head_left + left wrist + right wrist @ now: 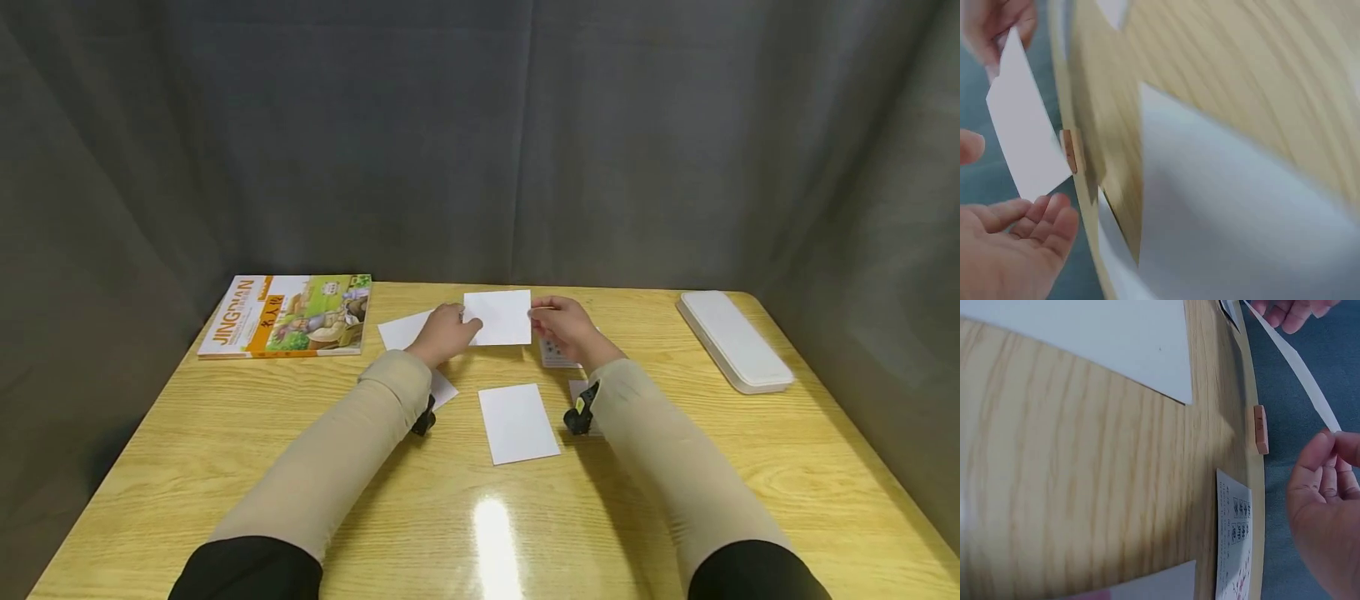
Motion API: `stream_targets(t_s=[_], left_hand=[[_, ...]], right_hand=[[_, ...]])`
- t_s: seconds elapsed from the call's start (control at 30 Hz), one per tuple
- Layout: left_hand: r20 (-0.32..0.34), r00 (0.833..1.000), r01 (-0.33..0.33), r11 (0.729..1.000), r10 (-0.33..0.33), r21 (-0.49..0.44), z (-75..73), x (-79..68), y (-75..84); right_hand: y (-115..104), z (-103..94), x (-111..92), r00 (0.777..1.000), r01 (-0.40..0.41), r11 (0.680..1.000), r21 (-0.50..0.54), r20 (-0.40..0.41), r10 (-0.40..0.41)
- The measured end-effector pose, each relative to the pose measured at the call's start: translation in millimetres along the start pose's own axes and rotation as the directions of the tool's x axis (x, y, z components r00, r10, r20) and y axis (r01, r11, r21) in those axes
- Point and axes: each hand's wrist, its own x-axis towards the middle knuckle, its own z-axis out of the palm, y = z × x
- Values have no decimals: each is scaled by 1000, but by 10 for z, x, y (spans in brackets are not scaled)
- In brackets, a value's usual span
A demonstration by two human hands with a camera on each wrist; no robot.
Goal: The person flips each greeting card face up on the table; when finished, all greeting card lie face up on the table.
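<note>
A white card (498, 317) is raised above the far part of the table, between the two hands. My right hand (566, 327) pinches its right end between thumb and fingertips, as the right wrist view shows at the hand (1329, 487). My left hand (444, 335) is at the card's other end. In the left wrist view its fingertips (1041, 209) meet the card's lower corner, while the thumb (969, 147) stands apart. Another white card (519, 423) lies nearer on the table. A printed card (1234, 537) lies under the right hand.
White cards (405, 330) lie beside and below the left hand, and one more is partly hidden by the right wrist. A small reddish-brown block (1261, 429) is at the far table edge. A picture book (288, 317) lies left, a white case (733, 340) right.
</note>
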Motion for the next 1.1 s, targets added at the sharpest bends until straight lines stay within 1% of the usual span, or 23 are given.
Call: stream_targets(t_s=[0.03, 0.1, 0.2, 0.3, 0.37, 0.43, 0.57, 0.63, 0.77, 0.87, 0.97, 1.03, 1.07, 1.1], left_hand=[[-7, 1000, 28, 997, -28, -65, -2, 2, -3], [-10, 997, 78, 977, -82, -196, -5, 1, -1], [0, 989, 140, 927, -150, -348, -13, -7, 10], [13, 982, 176, 879, -190, -444, -23, -5, 18], [23, 980, 185, 859, -198, -477, -32, -1, 19], [31, 980, 187, 847, -198, -497, -40, 4, 16], [32, 983, 170, 848, -179, -503, -56, -4, 5], [27, 985, 161, 845, -171, -510, -62, -12, -4], [-13, 985, 134, 815, -170, -563, -66, -31, -7], [-51, 981, 116, 783, -185, -611, -66, -38, 4], [-72, 977, 106, 748, -201, -655, -56, -22, 7], [-84, 975, 98, 737, -206, -669, -41, -10, 1], [-92, 974, 92, 736, -206, -671, -32, -2, -5], [-100, 974, 87, 748, -202, -658, -22, 5, -11]], right_hand=[[-7, -1, -8, 1000, -1, 1000, 6, 2, 1], [-16, -4, -22, 1000, 2, 1000, 12, 8, -2], [-16, -13, -33, 1000, 10, 1000, 15, 10, -10], [-7, -27, -36, 1000, 14, 1000, 5, 8, -14], [1, -35, -33, 1000, 19, 1000, 4, 7, -19], [5, -45, -34, 1000, 26, 1000, -4, 9, -26], [13, -72, -39, 999, 45, 999, -22, 27, -45], [21, -87, -35, 998, 47, 999, -10, 46, -46], [36, -113, -38, 996, 33, 999, 32, 84, -36], [49, -139, -40, 994, 19, 998, 60, 103, -25], [64, -158, -29, 992, 10, 996, 90, 122, -21], [76, -161, -21, 992, 11, 996, 90, 125, -22], [82, -160, -20, 992, 9, 997, 79, 123, -19], [86, -157, -21, 993, 8, 998, 66, 118, -15]])
